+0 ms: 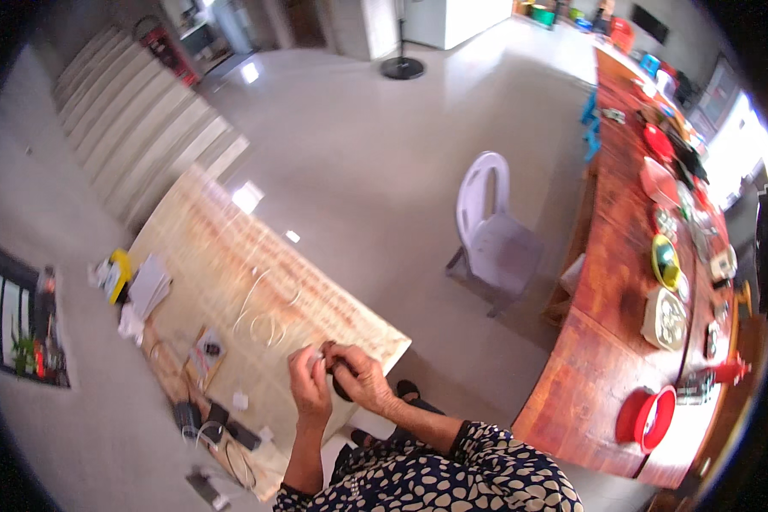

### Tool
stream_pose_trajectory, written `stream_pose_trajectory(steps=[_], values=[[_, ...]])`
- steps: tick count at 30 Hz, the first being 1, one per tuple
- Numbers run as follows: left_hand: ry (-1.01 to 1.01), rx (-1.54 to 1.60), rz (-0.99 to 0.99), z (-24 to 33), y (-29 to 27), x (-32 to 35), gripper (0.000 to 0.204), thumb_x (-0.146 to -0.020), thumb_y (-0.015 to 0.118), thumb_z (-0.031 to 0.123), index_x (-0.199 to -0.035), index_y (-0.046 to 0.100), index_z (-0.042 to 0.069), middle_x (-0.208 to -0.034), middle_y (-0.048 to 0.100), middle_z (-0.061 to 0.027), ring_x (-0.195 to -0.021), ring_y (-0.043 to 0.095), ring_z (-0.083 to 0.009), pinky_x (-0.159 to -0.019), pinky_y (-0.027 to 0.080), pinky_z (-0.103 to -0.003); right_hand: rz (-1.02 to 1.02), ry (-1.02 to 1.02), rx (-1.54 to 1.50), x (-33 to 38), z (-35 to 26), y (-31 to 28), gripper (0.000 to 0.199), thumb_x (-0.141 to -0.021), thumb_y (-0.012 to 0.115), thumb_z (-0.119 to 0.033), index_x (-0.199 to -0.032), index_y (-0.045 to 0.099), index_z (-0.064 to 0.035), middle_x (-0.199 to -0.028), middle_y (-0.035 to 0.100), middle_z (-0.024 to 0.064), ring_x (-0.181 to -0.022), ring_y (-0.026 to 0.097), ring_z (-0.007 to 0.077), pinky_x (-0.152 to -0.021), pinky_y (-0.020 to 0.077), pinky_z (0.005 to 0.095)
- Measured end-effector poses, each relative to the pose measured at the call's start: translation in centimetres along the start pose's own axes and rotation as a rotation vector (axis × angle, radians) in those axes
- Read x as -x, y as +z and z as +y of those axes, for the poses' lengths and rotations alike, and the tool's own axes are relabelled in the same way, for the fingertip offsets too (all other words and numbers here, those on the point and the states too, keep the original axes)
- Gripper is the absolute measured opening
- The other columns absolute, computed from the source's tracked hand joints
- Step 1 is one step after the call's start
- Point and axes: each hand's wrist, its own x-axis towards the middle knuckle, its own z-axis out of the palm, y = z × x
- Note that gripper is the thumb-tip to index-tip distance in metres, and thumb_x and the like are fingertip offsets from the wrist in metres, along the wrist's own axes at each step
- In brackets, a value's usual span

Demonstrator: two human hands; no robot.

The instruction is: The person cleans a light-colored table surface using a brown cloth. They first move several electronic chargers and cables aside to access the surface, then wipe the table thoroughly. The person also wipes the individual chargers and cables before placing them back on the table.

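Both of my hands meet over the near corner of a pale, brown-stained table [350, 328]. My left hand [310, 381] is closed, its thumb and fingers pinched together near a small pale bit. Beside it, my right hand [363, 377] curls round a small dark brown object [328, 348], too small to name. Below my right hand shows part of a dark rounded thing [341, 391], mostly hidden. A thin white cable [269, 331] lies looped on the table just beyond my hands.
Papers [150, 286], a small board [206, 357] and dark devices with cords [218, 418] line the table's left side. A pale plastic chair [497, 243] stands on the floor. The long reddish wooden table [589, 358] at right bears bowls, baskets and a red basin [648, 420].
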Motion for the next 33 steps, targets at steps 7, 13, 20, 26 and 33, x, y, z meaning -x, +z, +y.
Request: stream_pose_trajectory(steps=[7,13,20,26,33], values=[[-0.019,0.115,-0.134,-0.5,1.0,0.7,0.025,-0.096,0.045,0.007,-0.120,0.046,-0.002,-0.110,0.050,-0.0155,-0.098,0.051,-0.0262,-0.086,0.043,-0.036,0.011,0.119,0.111,1.2,-0.6,-1.7,0.031,-0.086,0.060,-0.014,-0.116,0.054,-0.0066,-0.097,0.065,0.0121,-0.089,0.065,0.0229,-0.079,0.0509,0.0334],[-0.333,0.419,0.015,-1.6,0.0,1.2,0.028,-0.101,0.043,0.020,-0.121,0.047,0.001,-0.105,0.053,-0.0081,-0.091,0.053,-0.0179,-0.081,0.045,-0.032,0.080,0.231,0.099,4.8,-0.4,0.0,0.020,-0.087,0.060,-0.011,-0.106,0.055,-0.0047,-0.097,0.064,0.0133,-0.090,0.064,0.0228,-0.079,0.0499,0.0330],[-0.708,0.974,-0.076,-0.8,-2.1,3.0,0.034,-0.099,0.046,0.026,-0.123,0.047,0.002,-0.103,0.058,-0.0076,-0.089,0.058,-0.0181,-0.081,0.049,-0.031,0.236,-0.096,0.354,6.3,-0.6,5.4,0.021,-0.086,0.060,-0.013,-0.106,0.055,-0.0066,-0.099,0.053,0.0144,-0.087,0.059,0.0345,-0.071,0.0506,0.0412],[-0.818,1.160,0.028,-7.5,-5.2,2.3,0.030,-0.096,0.051,0.030,-0.119,0.053,0.011,-0.095,0.058,-0.0060,-0.080,0.057,-0.0182,-0.071,0.049,-0.032,0.124,-0.306,0.469,7.8,2.0,6.4,0.012,-0.085,0.060,-0.013,-0.095,0.057,-0.0078,-0.089,0.058,0.0071,-0.081,0.060,0.0241,-0.072,0.0462,0.0382],[-0.726,1.083,-0.088,-3.7,-5.4,3.3,0.034,-0.092,0.060,0.032,-0.113,0.050,0.008,-0.102,0.056,-0.0037,-0.098,0.055,-0.0168,-0.087,0.046,-0.033,0.179,0.269,-0.346,5.8,0.1,8.7,0.017,-0.095,0.051,-0.022,-0.095,0.053,-0.0052,-0.086,0.055,0.0009,-0.081,0.048,0.0088,-0.071,0.0447,0.0272]])
